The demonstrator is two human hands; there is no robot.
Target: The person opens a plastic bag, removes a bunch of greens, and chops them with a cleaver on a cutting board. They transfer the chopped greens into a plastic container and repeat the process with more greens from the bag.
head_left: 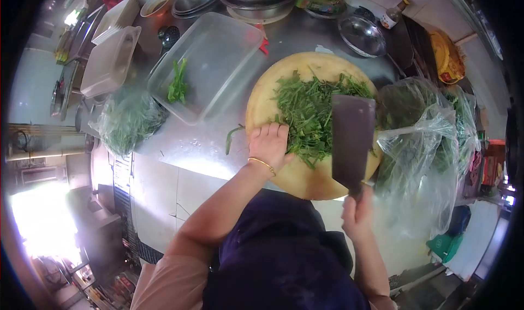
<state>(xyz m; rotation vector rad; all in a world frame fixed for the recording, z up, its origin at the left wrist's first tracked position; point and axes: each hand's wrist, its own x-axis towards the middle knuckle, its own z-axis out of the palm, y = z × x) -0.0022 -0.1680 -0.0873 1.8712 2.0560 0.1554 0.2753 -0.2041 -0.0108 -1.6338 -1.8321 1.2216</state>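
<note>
A wide cleaver (352,141) stands out over the right half of a round wooden chopping board (262,100), its blade covering part of the greens. My right hand (357,217), a little blurred, is closed round its handle just past the board's near edge. Chopped leafy greens (305,113) lie in a loose heap on the board. My left hand (268,141) rests on the board's left side, fingers against the heap's edge and thumb apart. It appears to hold nothing. A loose green stem (233,138) lies left of that hand.
Left of the board sits a clear plastic tub (218,42) with a few green leaves (177,83). Bagged greens (134,119) stand at the counter's left, and a large plastic bag of greens (420,130) crowds the board's right. Metal bowls (259,7) line the back.
</note>
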